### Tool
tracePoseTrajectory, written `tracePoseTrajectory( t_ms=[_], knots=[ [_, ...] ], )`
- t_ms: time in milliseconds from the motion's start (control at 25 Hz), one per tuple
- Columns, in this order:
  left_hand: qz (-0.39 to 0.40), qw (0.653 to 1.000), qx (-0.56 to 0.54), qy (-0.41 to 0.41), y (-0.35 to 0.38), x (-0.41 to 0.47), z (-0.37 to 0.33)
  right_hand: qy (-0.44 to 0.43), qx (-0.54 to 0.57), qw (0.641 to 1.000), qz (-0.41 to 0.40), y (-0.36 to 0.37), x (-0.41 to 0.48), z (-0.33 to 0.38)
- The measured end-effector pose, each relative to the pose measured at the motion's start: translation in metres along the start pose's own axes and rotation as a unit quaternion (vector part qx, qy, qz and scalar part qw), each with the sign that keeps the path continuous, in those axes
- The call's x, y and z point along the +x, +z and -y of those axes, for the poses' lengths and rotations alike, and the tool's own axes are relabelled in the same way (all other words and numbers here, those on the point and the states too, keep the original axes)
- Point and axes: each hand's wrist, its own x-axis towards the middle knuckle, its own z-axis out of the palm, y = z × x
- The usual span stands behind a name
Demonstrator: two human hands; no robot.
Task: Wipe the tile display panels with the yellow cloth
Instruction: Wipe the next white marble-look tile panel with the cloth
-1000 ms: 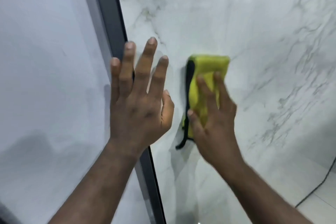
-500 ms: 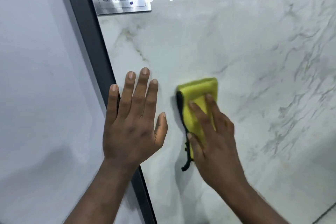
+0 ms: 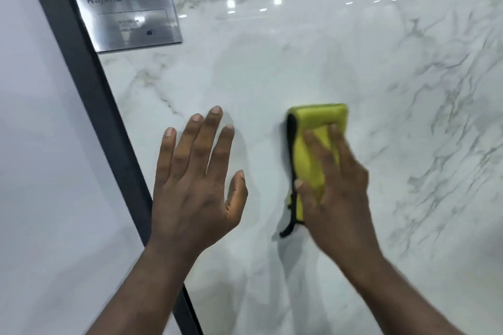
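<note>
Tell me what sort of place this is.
Most likely a tile showroom: a large glossy marble-look panel is mounted upright, a dark frame strip separates it from a plain panel, and a metal brand plate sits in its top corner.

left hand (image 3: 196,187) flat, palm forward, fingers spread straight upward, thumb out toward the right hand (image 3: 334,193). right hand just beside it, fingers extended and slightly blurred, thumb pointing up. Both forearms bare, entering from below.
</note>
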Motion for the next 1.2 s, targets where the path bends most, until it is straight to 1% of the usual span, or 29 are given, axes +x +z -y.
tracePoseTrajectory(
  t_ms=[40, 80, 120, 160, 200, 280, 320, 360, 400, 520, 560, 600, 640, 680, 720, 760, 800, 840, 880, 960, 1000, 1080, 1120, 1200],
  knots=[
    [0.001, 1.0, -0.005, 0.005, 0.003, 0.001, -0.002, 0.059, 0.026, 0.998, -0.024, -0.004, 0.02, -0.008],
    [0.005, 1.0, 0.0, 0.01, 0.006, 0.001, -0.004, 0.099, 0.043, 0.993, -0.038, -0.009, 0.044, -0.009],
    [0.007, 1.0, 0.015, 0.017, 0.009, -0.001, -0.006, 0.103, 0.044, 0.993, -0.042, -0.014, 0.064, -0.005],
    [0.007, 0.999, 0.031, 0.025, 0.012, -0.002, -0.007, 0.075, 0.024, 0.996, -0.045, -0.015, 0.073, 0.004],
    [0.007, 0.999, 0.042, 0.031, 0.013, -0.004, -0.008, 0.027, -0.015, 0.999, -0.041, -0.014, 0.069, 0.013],
    [0.009, 0.998, 0.048, 0.031, 0.013, -0.006, -0.008, -0.064, -0.06, 0.996, 0.008, -0.007, 0.035, 0.014],
    [0.011, 0.998, 0.048, 0.031, 0.013, -0.007, -0.007, -0.078, -0.054, 0.995, 0.032, -0.004, 0.011, 0.007],
    [0.012, 0.998, 0.051, 0.031, 0.013, -0.008, -0.006, -0.063, -0.042, 0.997, 0.033, -0.002, -0.003, -0.005],
    [0.011, 0.998, 0.056, 0.033, 0.014, -0.008, -0.007, -0.033, -0.023, 0.999, 0.014, -0.002, -0.004, -0.016],
    [0.012, 0.998, 0.052, 0.031, 0.011, -0.008, -0.009, 0.107, 0.033, 0.993, -0.045, -0.01, 0.047, -0.033],
    [0.013, 0.998, 0.051, 0.031, 0.011, -0.008, -0.008, 0.118, 0.042, 0.991, -0.057, -0.014, 0.063, -0.029],
    [0.014, 0.998, 0.051, 0.031, 0.011, -0.007, -0.008, 0.099, 0.027, 0.992, -0.067, -0.014, 0.069, -0.021],
    [0.014, 0.998, 0.051, 0.031, 0.011, -0.008, -0.008, 0.062, 0.0, 0.996, -0.068, -0.011, 0.061, -0.013],
    [0.012, 0.998, 0.051, 0.031, 0.011, -0.008, -0.009, 0.02, -0.024, 0.998, -0.051, -0.004, 0.043, -0.008],
    [0.01, 0.998, 0.048, 0.032, 0.011, -0.008, -0.009, -0.007, -0.033, 0.999, -0.013, 0.005, 0.015, -0.006],
    [0.01, 0.998, 0.045, 0.033, 0.012, -0.009, -0.009, -0.013, -0.03, 0.999, 0.022, 0.012, -0.016, -0.005],
    [0.01, 0.998, 0.045, 0.035, 0.012, -0.009, -0.008, -0.001, -0.018, 0.999, 0.034, 0.015, -0.037, -0.01],
    [0.01, 0.998, 0.047, 0.037, 0.012, -0.009, -0.008, 0.023, 0.003, 1.0, 0.017, 0.014, -0.044, -0.021],
    [0.009, 0.998, 0.048, 0.037, 0.012, -0.008, -0.008, 0.067, 0.024, 0.997, -0.012, 0.013, -0.038, -0.032],
    [0.008, 0.999, 0.041, 0.035, 0.012, -0.008, -0.008, 0.174, 0.067, 0.981, -0.055, 0.003, -0.003, -0.043],
    [0.006, 0.999, 0.037, 0.034, 0.012, -0.008, -0.008, 0.183, 0.071, 0.978, -0.074, 0.002, 0.011, -0.038],
    [0.003, 0.999, 0.034, 0.033, 0.012, -0.008, -0.008, 0.122, 0.045, 0.987, -0.089, 0.011, 0.009, -0.01],
    [0.004, 0.999, 0.032, 0.034, 0.012, -0.008, -0.008, 0.087, 0.029, 0.993, -0.067, 0.021, -0.009, 0.003],
    [0.007, 0.999, 0.024, 0.039, 0.011, -0.008, -0.007, 0.035, 0.013, 0.999, 0.004, 0.034, -0.058, 0.015]
  ],
)
